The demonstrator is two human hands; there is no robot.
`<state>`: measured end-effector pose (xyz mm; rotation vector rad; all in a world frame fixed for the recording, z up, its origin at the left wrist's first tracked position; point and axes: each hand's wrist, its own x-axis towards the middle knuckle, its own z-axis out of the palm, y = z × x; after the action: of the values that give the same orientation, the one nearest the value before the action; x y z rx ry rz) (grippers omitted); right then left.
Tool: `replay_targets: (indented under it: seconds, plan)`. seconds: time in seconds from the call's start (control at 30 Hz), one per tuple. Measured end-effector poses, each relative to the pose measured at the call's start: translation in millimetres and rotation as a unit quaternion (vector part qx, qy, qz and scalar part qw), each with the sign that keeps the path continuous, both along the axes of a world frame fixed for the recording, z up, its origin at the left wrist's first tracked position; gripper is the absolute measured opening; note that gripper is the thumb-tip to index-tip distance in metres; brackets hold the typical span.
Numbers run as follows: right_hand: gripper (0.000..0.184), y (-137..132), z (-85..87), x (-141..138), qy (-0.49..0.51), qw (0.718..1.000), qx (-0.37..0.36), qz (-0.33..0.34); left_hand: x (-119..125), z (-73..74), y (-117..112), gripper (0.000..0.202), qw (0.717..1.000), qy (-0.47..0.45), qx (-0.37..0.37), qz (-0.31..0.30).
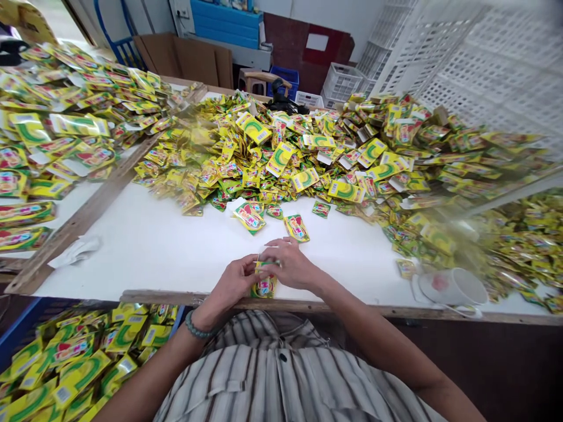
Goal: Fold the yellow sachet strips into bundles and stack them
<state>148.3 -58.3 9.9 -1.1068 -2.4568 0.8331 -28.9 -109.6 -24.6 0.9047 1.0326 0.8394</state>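
Observation:
A small yellow and green printed carton (265,286) is held at the front edge of the white table. My left hand (233,282) grips its left side between thumb and fingers. At the carton's top, my right hand (288,264) has its fingers bent over the upper end, hiding the opening. Just beyond the hands lie a yellow carton (297,227) and another carton with a white flap (250,217). Small sachets (321,209) lie in front of the large pile.
A heap of cartons and sachets (281,158) spans the table's back. Wooden strips (101,199) divide the left side. A white mug (453,287) lies on its side at right. A blue crate (180,319) of cartons stands lower left. White baskets (479,64) rise at right.

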Motion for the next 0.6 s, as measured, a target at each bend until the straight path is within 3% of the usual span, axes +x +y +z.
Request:
replay_targets:
  seconds: [0.13,0.27,0.37,0.6]
  plan:
    - [0.014,-7.1,-15.6,13.3,0.161,0.980,0.032,-0.113,-3.8,-3.1,-5.8,0.053,0.997,0.057,0.017,0.044]
    - [0.022,-19.9,-35.5,14.4,0.219,0.964,-0.065,-0.135,-1.9,-5.6,-14.6,0.061,0.988,0.099,0.058,0.106]
    - [0.020,-25.6,-43.5,9.7,0.238,0.952,-0.114,-0.155,-0.4,-6.7,-19.9,0.057,0.981,0.123,0.103,0.113]
    - [0.013,-18.7,-29.7,10.4,0.188,0.972,-0.076,-0.123,-0.2,-6.9,-15.4,0.033,0.975,0.167,0.133,0.070]
